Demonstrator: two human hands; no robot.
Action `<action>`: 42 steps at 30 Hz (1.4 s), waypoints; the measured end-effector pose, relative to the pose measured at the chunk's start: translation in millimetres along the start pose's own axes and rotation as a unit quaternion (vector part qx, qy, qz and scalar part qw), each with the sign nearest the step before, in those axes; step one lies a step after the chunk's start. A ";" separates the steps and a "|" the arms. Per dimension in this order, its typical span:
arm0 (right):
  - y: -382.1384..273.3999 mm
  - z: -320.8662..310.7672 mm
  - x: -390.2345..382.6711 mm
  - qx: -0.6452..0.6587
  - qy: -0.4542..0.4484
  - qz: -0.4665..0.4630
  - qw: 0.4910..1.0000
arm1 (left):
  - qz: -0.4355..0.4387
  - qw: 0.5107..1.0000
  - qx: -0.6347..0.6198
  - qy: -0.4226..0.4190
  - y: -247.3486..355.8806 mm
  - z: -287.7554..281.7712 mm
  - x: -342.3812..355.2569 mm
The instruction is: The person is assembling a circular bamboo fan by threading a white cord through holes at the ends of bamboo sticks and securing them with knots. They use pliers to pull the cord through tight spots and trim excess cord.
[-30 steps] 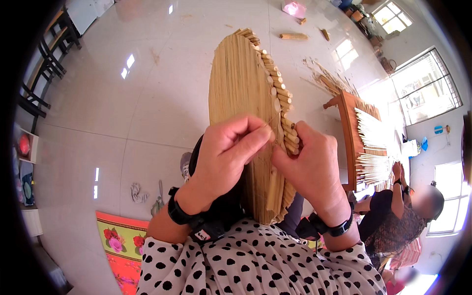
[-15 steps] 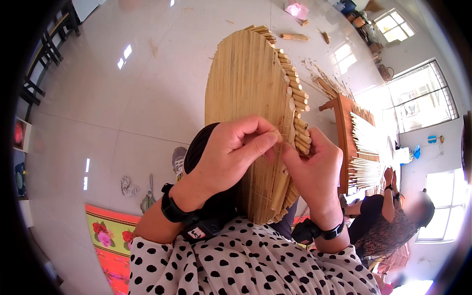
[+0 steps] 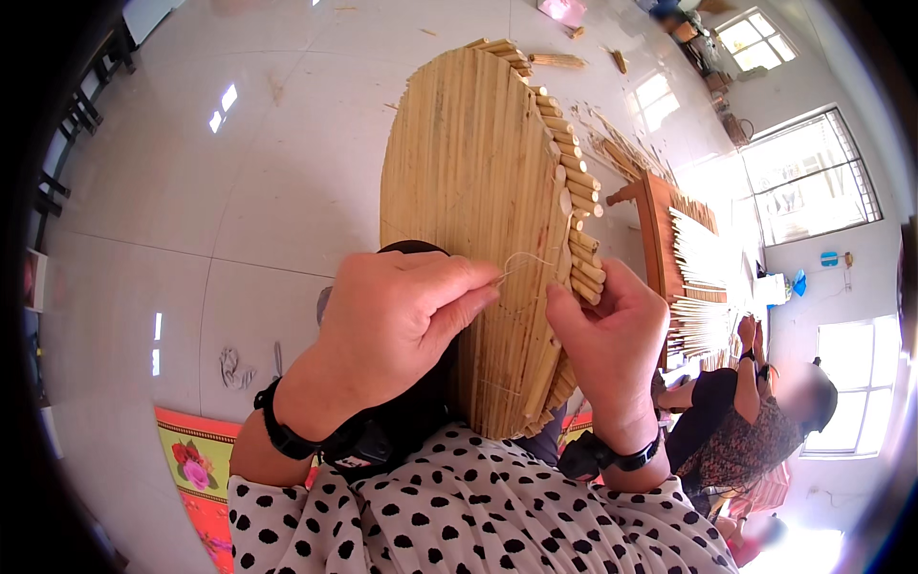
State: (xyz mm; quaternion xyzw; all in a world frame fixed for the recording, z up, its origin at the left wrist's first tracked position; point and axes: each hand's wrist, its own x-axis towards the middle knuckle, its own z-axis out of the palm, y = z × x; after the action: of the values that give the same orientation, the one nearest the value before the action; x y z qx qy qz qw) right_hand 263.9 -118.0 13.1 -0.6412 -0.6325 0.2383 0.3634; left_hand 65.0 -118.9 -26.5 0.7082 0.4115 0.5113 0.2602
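A long oval panel [image 3: 469, 153] of straw-coloured reed stalks leans across my lap, its stalks running lengthwise. Short cut reed sticks [image 3: 579, 177] stick out in a row along its right edge. My left hand [image 3: 392, 316] is closed in a pinch on a thin pale thread [image 3: 526, 255], which curves over to the panel near that edge. On the other side, my right hand [image 3: 617, 330] wraps the right edge, thumb on the face and fingers round the short sticks. Its fingertips are partly hidden.
A wooden frame [image 3: 652, 220] with many thin sticks across it stands at the right, a co-worker [image 3: 741, 430] beside it. Loose stalks [image 3: 622, 148] and a reed bundle [image 3: 557, 60] lie on the tiled floor. A flowered mat [image 3: 196, 464] is at the lower left.
My left hand has drawn away from the panel's edge to the left, stretching the thread into view. The right hand stays on the edge. The whole view has shifted slightly.
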 end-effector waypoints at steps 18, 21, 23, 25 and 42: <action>-3.8 0.3 -0.9 0.046 -0.002 0.013 0.999 | 0.034 0.992 0.121 -0.022 7.1 2.0 9.9; -4.3 0.3 -1.9 0.054 0.000 0.021 0.998 | 0.044 0.993 0.111 -0.017 7.2 1.9 9.6; -3.1 -0.2 -2.3 0.050 -0.001 0.022 0.998 | 0.046 0.993 0.110 -0.019 7.4 2.4 9.8; 0.2 -0.9 -1.9 0.034 -0.005 0.015 0.999 | 0.043 0.993 0.112 -0.022 8.2 2.1 9.7; -2.4 1.1 -1.1 0.036 0.005 0.006 0.999 | 0.053 0.993 0.107 -0.020 9.2 2.0 11.4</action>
State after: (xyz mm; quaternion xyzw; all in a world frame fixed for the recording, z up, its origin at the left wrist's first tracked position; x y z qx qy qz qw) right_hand 261.5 -119.1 14.1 -0.6329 -0.6174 0.2599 0.3881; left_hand 71.3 -113.9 -14.2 0.7629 0.4205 0.4629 0.1636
